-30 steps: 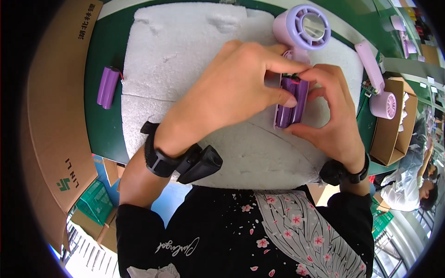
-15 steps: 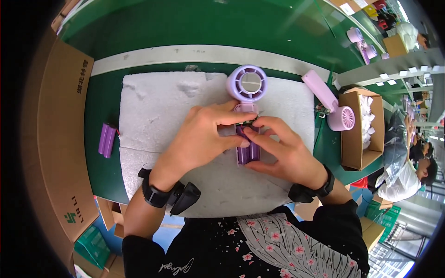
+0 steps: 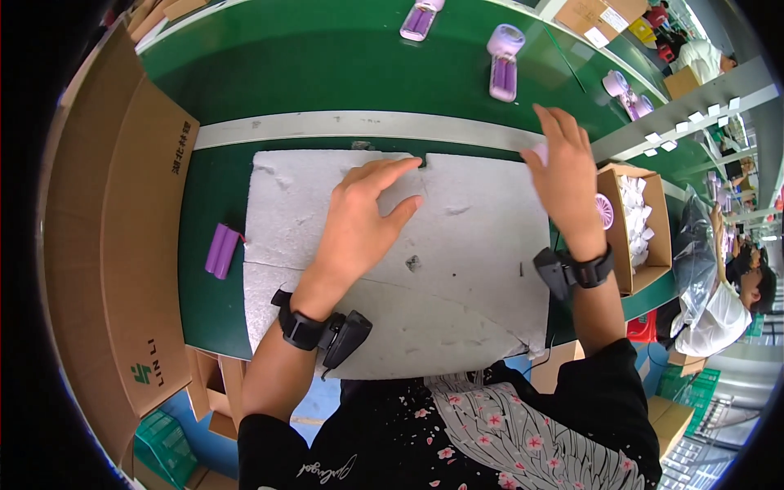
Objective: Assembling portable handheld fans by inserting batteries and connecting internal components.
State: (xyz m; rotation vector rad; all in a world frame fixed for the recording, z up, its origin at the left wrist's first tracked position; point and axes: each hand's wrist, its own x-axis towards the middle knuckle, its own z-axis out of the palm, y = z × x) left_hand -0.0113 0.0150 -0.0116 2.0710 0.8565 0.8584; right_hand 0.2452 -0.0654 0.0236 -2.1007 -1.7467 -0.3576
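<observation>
Above a white foam sheet [image 3: 482, 237], my left hand [image 3: 355, 220] is empty, thumb and fingers apart. My right hand [image 3: 565, 175] is further right, past the sheet's far corner, with its fingers stretched and apart. Beneath and behind it lies a pink handheld fan [image 3: 604, 211], mostly covered; whether the hand touches it I cannot tell. On the green surface beyond the white rail, a lilac handheld fan [image 3: 505, 61] lies with its purple battery cells exposed. Another opened lilac fan [image 3: 420, 20] is at the top edge.
A purple battery pair [image 3: 220, 251] with a red wire lies left of the foam. A tall cardboard box [image 3: 139, 220] stands at the left. On the right is an open carton [image 3: 653, 257] of small white pieces. A person [image 3: 710, 314] sits beyond it.
The opened fan from between my hands has left the foam; one now lies beyond the rail. Both hands have come apart, the right moving far and to the right. The view has shifted.
</observation>
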